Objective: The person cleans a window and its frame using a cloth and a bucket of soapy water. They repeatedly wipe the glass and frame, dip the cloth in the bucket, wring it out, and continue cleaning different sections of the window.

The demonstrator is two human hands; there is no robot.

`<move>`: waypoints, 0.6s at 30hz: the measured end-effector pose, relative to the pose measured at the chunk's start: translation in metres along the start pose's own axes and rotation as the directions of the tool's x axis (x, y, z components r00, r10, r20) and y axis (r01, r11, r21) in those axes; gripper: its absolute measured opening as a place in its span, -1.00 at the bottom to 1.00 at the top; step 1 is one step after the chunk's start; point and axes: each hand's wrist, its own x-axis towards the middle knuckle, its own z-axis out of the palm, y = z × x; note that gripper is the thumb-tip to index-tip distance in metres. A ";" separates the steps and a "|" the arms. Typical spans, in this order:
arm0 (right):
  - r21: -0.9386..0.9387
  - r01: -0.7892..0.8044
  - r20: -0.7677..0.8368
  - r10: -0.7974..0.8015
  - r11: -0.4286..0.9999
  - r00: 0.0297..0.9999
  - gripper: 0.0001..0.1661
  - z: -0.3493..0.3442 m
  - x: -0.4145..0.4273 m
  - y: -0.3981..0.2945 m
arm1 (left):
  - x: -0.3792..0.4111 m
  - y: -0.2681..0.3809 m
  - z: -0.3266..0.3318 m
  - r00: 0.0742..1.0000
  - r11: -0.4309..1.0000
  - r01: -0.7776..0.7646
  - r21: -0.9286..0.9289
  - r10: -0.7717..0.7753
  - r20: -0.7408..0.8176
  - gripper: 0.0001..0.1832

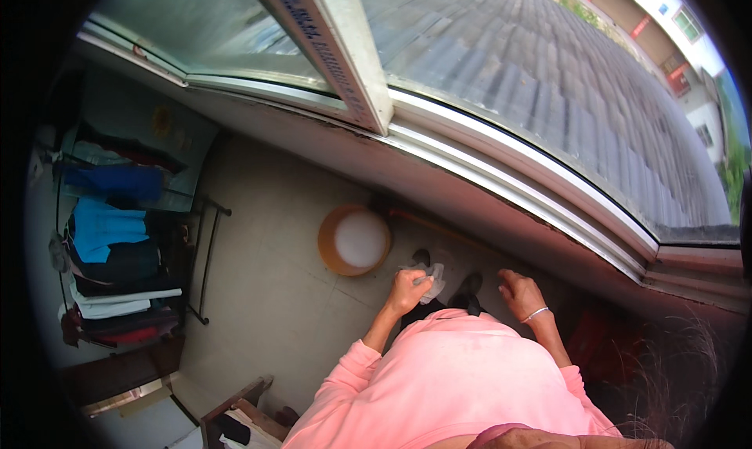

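Observation:
My left hand (406, 290) is closed around a crumpled whitish cloth (433, 286), part of which hangs out past the fingers. To the right, my right hand (521, 295) hovers in front of my body with its fingers loosely bent and apart, and I see nothing in it. A bracelet (534, 314) circles that wrist. Left of the cloth, an orange bucket (326, 250) stands on the floor, with whitish, foamy-looking contents (359, 240). Both hands are apart from the bucket and from the window.
Ahead runs a low wall under a sliding window track (517, 193); a glass pane (235, 44) covers the left side. Outside lies a corrugated roof (499, 85). A clothes rack (205, 261) with hanging garments (111, 229) stands left. A wooden piece of furniture (238, 402) is lower left.

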 end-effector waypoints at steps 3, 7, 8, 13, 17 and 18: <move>-0.035 0.068 0.038 -0.066 0.997 0.997 -0.60 0.009 0.014 -0.013 | -0.004 0.000 -0.009 0.999 0.999 0.043 -0.014 -0.043 -0.011 -0.67; -0.054 0.136 0.094 -0.130 0.989 0.987 -0.60 0.025 0.025 -0.027 | -0.005 0.005 -0.018 0.997 0.997 0.072 -0.034 -0.073 -0.008 -0.64; -0.061 0.155 0.099 -0.148 0.986 0.984 -0.61 0.030 0.028 -0.030 | -0.004 0.003 -0.020 0.998 0.997 0.067 -0.034 -0.067 -0.011 -0.63; 0.000 0.158 0.165 -0.156 0.987 0.974 -0.60 0.043 0.043 -0.063 | 0.012 -0.009 -0.028 0.998 0.986 0.030 -0.162 -0.022 0.053 -0.65; 0.091 0.426 0.019 -0.429 0.900 0.903 -0.17 0.050 0.063 -0.080 | 0.038 0.017 -0.036 0.961 0.770 0.156 -0.618 0.028 0.276 -0.67; 0.282 0.361 0.080 -0.397 0.889 0.914 -0.13 0.048 0.070 -0.086 | 0.045 0.040 -0.042 0.948 0.670 0.162 -0.724 0.096 0.302 -0.69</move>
